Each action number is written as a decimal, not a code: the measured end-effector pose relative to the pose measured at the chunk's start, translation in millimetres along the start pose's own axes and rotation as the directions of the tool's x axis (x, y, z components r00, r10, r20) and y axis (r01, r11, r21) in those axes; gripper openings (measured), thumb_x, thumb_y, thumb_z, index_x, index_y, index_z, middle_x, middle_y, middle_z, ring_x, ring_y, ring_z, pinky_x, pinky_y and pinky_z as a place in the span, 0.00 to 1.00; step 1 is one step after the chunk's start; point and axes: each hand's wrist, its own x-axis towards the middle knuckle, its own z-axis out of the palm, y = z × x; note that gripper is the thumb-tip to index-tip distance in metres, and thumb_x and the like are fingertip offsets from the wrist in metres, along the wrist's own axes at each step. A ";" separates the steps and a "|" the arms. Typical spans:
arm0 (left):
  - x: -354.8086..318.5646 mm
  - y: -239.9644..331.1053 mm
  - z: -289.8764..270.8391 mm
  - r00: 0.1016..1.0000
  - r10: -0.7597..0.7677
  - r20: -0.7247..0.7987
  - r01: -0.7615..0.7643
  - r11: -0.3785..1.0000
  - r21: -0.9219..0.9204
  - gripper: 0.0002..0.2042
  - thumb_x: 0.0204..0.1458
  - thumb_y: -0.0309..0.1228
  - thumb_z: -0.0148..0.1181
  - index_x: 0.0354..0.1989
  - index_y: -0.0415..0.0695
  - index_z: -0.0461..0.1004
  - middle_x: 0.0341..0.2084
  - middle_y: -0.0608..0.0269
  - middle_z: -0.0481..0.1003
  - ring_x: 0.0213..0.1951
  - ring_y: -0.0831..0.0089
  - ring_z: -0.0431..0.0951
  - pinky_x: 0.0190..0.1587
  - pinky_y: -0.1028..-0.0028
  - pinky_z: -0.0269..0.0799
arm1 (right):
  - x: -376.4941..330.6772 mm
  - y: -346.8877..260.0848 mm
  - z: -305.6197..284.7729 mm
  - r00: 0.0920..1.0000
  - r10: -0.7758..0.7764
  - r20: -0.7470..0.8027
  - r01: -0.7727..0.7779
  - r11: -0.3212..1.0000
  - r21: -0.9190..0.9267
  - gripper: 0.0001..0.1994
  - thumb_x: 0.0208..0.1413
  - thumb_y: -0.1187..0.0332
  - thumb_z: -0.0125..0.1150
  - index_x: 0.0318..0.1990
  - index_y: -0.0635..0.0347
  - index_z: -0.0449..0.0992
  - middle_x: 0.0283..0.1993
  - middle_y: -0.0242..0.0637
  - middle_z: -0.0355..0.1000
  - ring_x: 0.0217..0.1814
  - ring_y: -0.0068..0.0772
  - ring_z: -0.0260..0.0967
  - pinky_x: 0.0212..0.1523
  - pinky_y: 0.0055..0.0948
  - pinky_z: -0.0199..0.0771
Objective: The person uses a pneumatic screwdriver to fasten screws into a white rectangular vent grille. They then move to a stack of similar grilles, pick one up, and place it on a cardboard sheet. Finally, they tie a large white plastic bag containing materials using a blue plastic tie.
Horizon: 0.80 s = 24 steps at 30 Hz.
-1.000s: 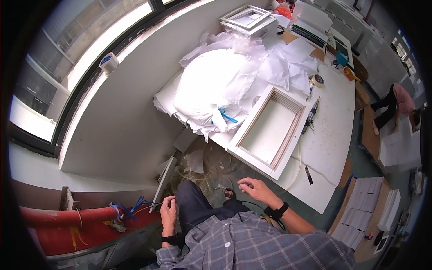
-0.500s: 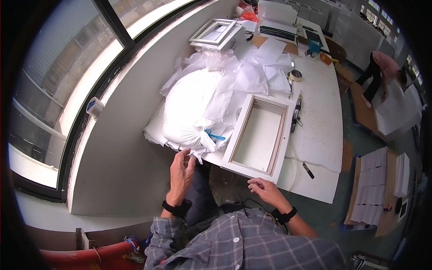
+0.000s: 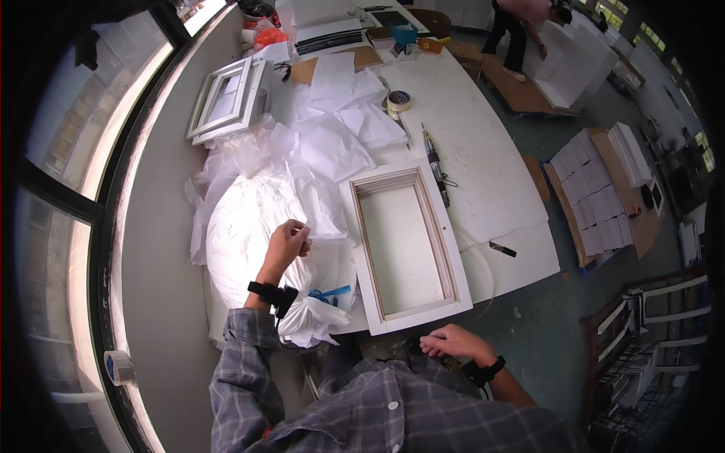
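My left hand (image 3: pixel 288 243) over white bag (image 3: pixel 245 234), right hand (image 3: pixel 462 341) near frame (image 3: pixel 423 315); both curled, can't tell whether gripping. Reaching step, I judge; grasping calls for uncurling.

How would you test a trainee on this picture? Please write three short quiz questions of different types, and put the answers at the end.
1. Which of the person's hands is in front of the bulging white plastic bag in this view?
2. True or false: the slim, dark, pen-shaped tool lies to the right of the white rectangular frame with brown inner edges.
3. Complete the sentence: the neck of the bag is tied with a ____ strip.

Key:
1. The left hand.
2. True.
3. Blue.
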 end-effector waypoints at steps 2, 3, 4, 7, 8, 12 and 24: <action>34.0 6.4 2.1 1.000 0.018 -0.008 -0.019 0.973 -0.230 0.14 0.64 0.33 0.59 0.48 0.32 0.74 0.27 0.57 0.80 0.25 0.72 0.81 0.28 0.74 0.79 | 6.7 6.4 18.6 0.994 0.038 -0.104 -0.017 0.981 0.195 0.36 0.65 0.40 0.56 0.59 0.73 0.73 0.57 0.52 0.76 0.47 0.37 0.81 0.46 0.32 0.83; 51.1 12.8 1.9 0.998 0.042 -0.045 -0.052 0.966 -0.252 0.13 0.65 0.34 0.58 0.47 0.33 0.74 0.29 0.57 0.79 0.26 0.72 0.82 0.29 0.74 0.81 | 9.7 4.0 28.4 0.984 0.038 -0.173 0.015 0.955 0.296 0.38 0.65 0.39 0.57 0.60 0.74 0.70 0.59 0.54 0.74 0.48 0.39 0.81 0.45 0.34 0.83; 70.9 12.6 -0.9 0.995 0.085 -0.050 -0.096 0.949 -0.301 0.13 0.65 0.34 0.58 0.46 0.34 0.73 0.30 0.58 0.79 0.28 0.73 0.82 0.31 0.75 0.81 | 13.9 -0.1 37.3 0.971 0.041 -0.237 0.055 0.922 0.383 0.40 0.64 0.38 0.57 0.62 0.75 0.68 0.61 0.56 0.72 0.49 0.41 0.81 0.45 0.35 0.84; 133.6 12.6 3.8 0.968 0.217 -0.127 -0.250 0.884 -0.396 0.10 0.63 0.33 0.58 0.41 0.37 0.75 0.31 0.61 0.79 0.30 0.77 0.78 0.34 0.76 0.76 | 23.0 -20.3 61.9 0.914 0.133 -0.382 0.104 0.834 0.542 0.41 0.65 0.40 0.56 0.65 0.76 0.62 0.62 0.62 0.68 0.51 0.47 0.80 0.44 0.40 0.87; 147.7 27.5 15.6 0.960 0.246 -0.133 -0.275 0.917 -0.288 0.12 0.62 0.35 0.59 0.40 0.36 0.77 0.30 0.59 0.80 0.32 0.74 0.79 0.37 0.72 0.76 | 29.2 -24.9 74.6 0.890 0.175 -0.422 0.124 0.797 0.591 0.40 0.66 0.41 0.56 0.65 0.76 0.61 0.62 0.62 0.68 0.51 0.48 0.80 0.44 0.41 0.87; 157.0 36.9 43.5 0.924 0.364 0.119 -0.363 0.931 -0.032 0.19 0.61 0.40 0.58 0.47 0.32 0.78 0.37 0.43 0.82 0.43 0.51 0.83 0.50 0.64 0.75 | 53.2 -23.2 90.7 0.830 0.185 -0.527 0.281 0.677 0.680 0.33 0.69 0.46 0.54 0.63 0.73 0.65 0.55 0.56 0.74 0.54 0.48 0.78 0.47 0.43 0.85; -68.1 -9.6 -56.6 0.908 0.414 -0.073 -0.397 0.902 0.172 0.16 0.67 0.33 0.57 0.58 0.39 0.74 0.50 0.51 0.80 0.47 0.65 0.81 0.50 0.66 0.77 | 53.7 -14.2 72.4 0.807 0.175 -0.565 0.258 0.755 0.603 0.36 0.65 0.43 0.58 0.60 0.75 0.68 0.51 0.52 0.76 0.45 0.39 0.81 0.45 0.36 0.85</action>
